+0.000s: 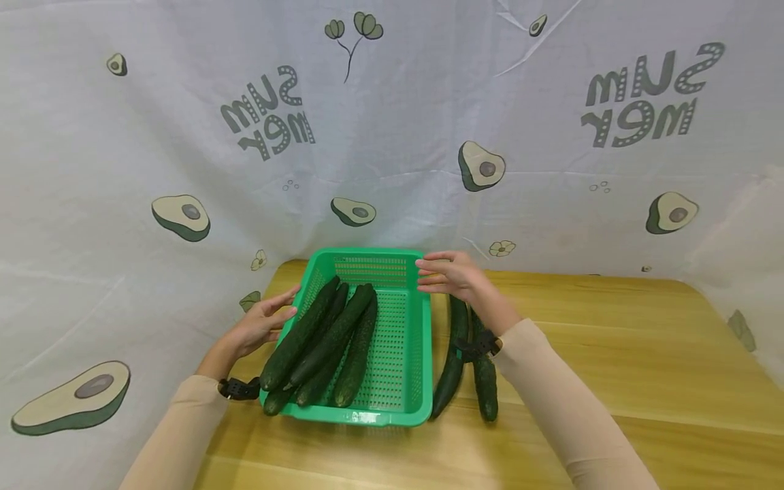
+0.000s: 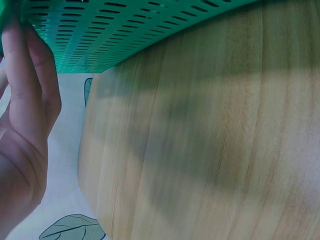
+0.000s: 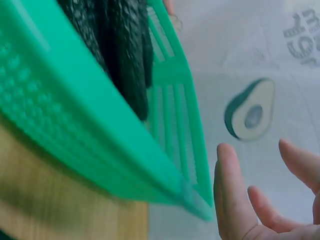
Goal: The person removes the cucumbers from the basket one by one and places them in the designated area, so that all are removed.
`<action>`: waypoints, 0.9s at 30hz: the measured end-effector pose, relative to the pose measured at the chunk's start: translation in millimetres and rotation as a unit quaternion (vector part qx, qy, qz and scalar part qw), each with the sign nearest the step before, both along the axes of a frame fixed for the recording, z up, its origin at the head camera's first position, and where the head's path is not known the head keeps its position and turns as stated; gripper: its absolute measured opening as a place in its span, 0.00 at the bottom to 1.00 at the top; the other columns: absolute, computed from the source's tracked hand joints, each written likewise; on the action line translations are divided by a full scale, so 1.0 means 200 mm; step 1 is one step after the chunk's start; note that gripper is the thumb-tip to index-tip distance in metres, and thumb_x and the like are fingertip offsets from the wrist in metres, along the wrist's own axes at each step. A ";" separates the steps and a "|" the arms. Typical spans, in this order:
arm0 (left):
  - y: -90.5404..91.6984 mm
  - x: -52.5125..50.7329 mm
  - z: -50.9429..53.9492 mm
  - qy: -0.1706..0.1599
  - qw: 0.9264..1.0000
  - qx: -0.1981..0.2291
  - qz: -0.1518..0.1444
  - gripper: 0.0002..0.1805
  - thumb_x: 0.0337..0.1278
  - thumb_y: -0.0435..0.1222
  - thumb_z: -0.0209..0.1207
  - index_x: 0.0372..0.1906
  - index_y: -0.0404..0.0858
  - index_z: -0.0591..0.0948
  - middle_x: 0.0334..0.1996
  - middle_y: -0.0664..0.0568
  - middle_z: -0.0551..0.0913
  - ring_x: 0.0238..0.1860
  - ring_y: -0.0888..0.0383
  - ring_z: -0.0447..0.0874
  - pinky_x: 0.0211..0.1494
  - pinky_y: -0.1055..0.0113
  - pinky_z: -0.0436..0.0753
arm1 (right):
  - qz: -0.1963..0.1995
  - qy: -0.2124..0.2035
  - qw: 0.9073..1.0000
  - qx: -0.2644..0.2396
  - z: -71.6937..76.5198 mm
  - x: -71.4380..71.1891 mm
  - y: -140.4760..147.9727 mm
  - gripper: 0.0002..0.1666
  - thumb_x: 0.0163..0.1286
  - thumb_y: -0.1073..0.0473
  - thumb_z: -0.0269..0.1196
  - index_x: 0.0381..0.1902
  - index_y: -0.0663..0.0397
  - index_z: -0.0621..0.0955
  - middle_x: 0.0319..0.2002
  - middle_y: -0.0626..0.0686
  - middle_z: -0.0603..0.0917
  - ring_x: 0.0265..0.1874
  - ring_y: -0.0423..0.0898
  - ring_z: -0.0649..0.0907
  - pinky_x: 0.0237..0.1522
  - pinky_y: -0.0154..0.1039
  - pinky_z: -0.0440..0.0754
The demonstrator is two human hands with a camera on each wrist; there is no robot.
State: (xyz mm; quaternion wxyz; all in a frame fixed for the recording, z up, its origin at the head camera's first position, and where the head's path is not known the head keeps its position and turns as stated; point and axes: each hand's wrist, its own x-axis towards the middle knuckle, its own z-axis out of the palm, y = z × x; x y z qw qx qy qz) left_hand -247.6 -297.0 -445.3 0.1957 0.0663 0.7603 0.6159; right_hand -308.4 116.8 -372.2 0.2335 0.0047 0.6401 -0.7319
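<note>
A green plastic basket holds several dark green cucumbers, heaped on its left side, some leaning over the front rim. My left hand is at the basket's left side, its fingers and thumb at the rim; in the left wrist view the fingers reach up to the rim. By the back right corner, my right hand hovers with fingers spread and holds nothing. The right wrist view shows its fingers apart from the rim. Two cucumbers lie right of the basket, partly hidden under my right wrist.
Everything stands on a wooden table, whose surface stretches to the right and in front. A white curtain printed with avocados and lettering hangs close behind the table and along the left. Dark straps circle both wrists.
</note>
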 end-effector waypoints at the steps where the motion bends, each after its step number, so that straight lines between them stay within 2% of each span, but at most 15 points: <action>1: 0.00 0.00 0.00 -0.002 1.000 -0.002 0.000 0.37 0.76 0.43 0.53 0.81 0.49 0.50 0.78 0.39 0.45 0.28 0.62 0.66 0.28 0.68 0.70 | -0.001 -0.003 1.000 -0.002 -0.01 0.00 -0.03 0.36 0.75 0.65 0.59 0.75 0.69 0.59 0.68 0.73 0.64 0.50 0.60 0.82 0.53 0.49 0.81; 3: 0.00 0.01 0.00 -0.002 1.000 -0.002 -0.002 0.37 0.77 0.43 0.53 0.81 0.50 0.50 0.78 0.38 0.43 0.37 0.62 0.71 0.28 0.68 0.71 | -0.004 -0.010 1.000 -0.006 -0.02 0.00 -0.09 0.35 0.75 0.64 0.60 0.73 0.70 0.61 0.65 0.73 0.67 0.50 0.61 0.82 0.52 0.49 0.81; 4: 0.00 0.01 0.00 -0.003 1.000 -0.002 0.000 0.37 0.76 0.43 0.53 0.81 0.50 0.50 0.78 0.39 0.43 0.37 0.62 0.71 0.28 0.68 0.71 | -0.009 -0.014 1.000 -0.008 -0.02 0.00 -0.12 0.34 0.74 0.64 0.61 0.72 0.70 0.63 0.64 0.74 0.68 0.50 0.61 0.82 0.51 0.49 0.82; 7: -0.01 0.01 0.01 0.002 1.000 0.002 -0.001 0.37 0.77 0.42 0.53 0.81 0.50 0.50 0.78 0.37 0.44 0.25 0.64 0.62 0.27 0.70 0.69 | -0.012 -0.027 0.999 -0.016 -0.03 0.01 -0.21 0.34 0.74 0.64 0.62 0.72 0.69 0.64 0.64 0.74 0.70 0.56 0.65 0.79 0.49 0.50 0.83; 10: -0.01 0.01 0.01 0.006 1.000 0.008 -0.004 0.36 0.77 0.42 0.52 0.81 0.49 0.51 0.78 0.36 0.44 0.22 0.64 0.59 0.26 0.70 0.69 | -0.012 -0.036 0.999 -0.019 -0.05 0.01 -0.28 0.35 0.73 0.64 0.63 0.72 0.68 0.64 0.65 0.75 0.69 0.60 0.68 0.76 0.48 0.50 0.83; 12: -0.01 0.01 0.01 0.008 1.000 0.006 -0.007 0.36 0.77 0.42 0.52 0.81 0.49 0.50 0.78 0.36 0.43 0.28 0.64 0.66 0.27 0.69 0.69 | -0.009 -0.041 0.999 -0.019 -0.06 0.01 -0.32 0.36 0.73 0.64 0.63 0.73 0.68 0.63 0.65 0.75 0.69 0.61 0.69 0.74 0.48 0.50 0.83; 14: -0.01 0.01 0.01 0.008 1.000 0.000 -0.008 0.36 0.77 0.42 0.52 0.81 0.50 0.50 0.78 0.36 0.43 0.42 0.61 0.74 0.28 0.68 0.71 | -0.010 -0.043 0.999 -0.019 -0.08 0.02 -0.36 0.36 0.73 0.64 0.63 0.72 0.69 0.64 0.63 0.76 0.69 0.61 0.70 0.73 0.48 0.50 0.83; 17: -0.02 0.01 0.01 0.006 1.000 -0.005 -0.005 0.36 0.77 0.43 0.52 0.81 0.50 0.50 0.78 0.37 0.43 0.58 0.52 0.71 0.30 0.67 0.73 | -0.007 -0.045 0.999 -0.016 -0.10 0.03 -0.40 0.36 0.72 0.64 0.64 0.72 0.70 0.64 0.62 0.76 0.70 0.60 0.71 0.74 0.45 0.51 0.84; 19: -0.02 0.01 0.01 0.006 1.000 -0.003 -0.005 0.36 0.77 0.43 0.52 0.81 0.50 0.50 0.78 0.37 0.42 0.62 0.49 0.67 0.30 0.66 0.73 | -0.003 -0.047 0.999 -0.010 -0.11 0.04 -0.42 0.37 0.72 0.64 0.64 0.72 0.71 0.63 0.62 0.76 0.70 0.59 0.71 0.75 0.44 0.51 0.85; 22: -0.01 0.01 0.01 0.006 1.000 -0.003 -0.002 0.36 0.77 0.43 0.52 0.81 0.50 0.51 0.78 0.38 0.43 0.59 0.54 0.70 0.30 0.66 0.73 | 0.002 -0.046 0.999 0.001 -0.13 0.04 -0.45 0.37 0.71 0.63 0.65 0.72 0.71 0.64 0.61 0.76 0.71 0.57 0.71 0.76 0.42 0.51 0.85; 24: -0.01 0.00 0.01 0.009 1.000 -0.003 -0.006 0.36 0.77 0.43 0.52 0.81 0.49 0.50 0.78 0.37 0.43 0.51 0.57 0.73 0.29 0.66 0.71 | 0.001 -0.045 0.999 0.009 -0.14 0.05 -0.47 0.36 0.71 0.63 0.66 0.71 0.71 0.65 0.60 0.76 0.72 0.56 0.71 0.78 0.42 0.51 0.85; 26: -0.01 0.00 0.01 0.007 1.000 -0.005 -0.005 0.37 0.77 0.43 0.52 0.81 0.48 0.49 0.78 0.37 0.43 0.51 0.57 0.74 0.30 0.66 0.72 | -0.001 -0.042 0.999 0.017 -0.16 0.06 -0.48 0.36 0.70 0.63 0.66 0.70 0.71 0.66 0.58 0.75 0.74 0.54 0.71 0.79 0.42 0.51 0.85; 27: -0.01 0.00 0.01 0.005 1.000 -0.005 -0.005 0.37 0.77 0.43 0.52 0.81 0.48 0.49 0.78 0.37 0.43 0.54 0.54 0.75 0.30 0.66 0.73 | -0.003 -0.043 0.999 0.019 -0.17 0.06 -0.49 0.36 0.70 0.63 0.66 0.70 0.71 0.66 0.58 0.75 0.74 0.54 0.71 0.79 0.42 0.52 0.85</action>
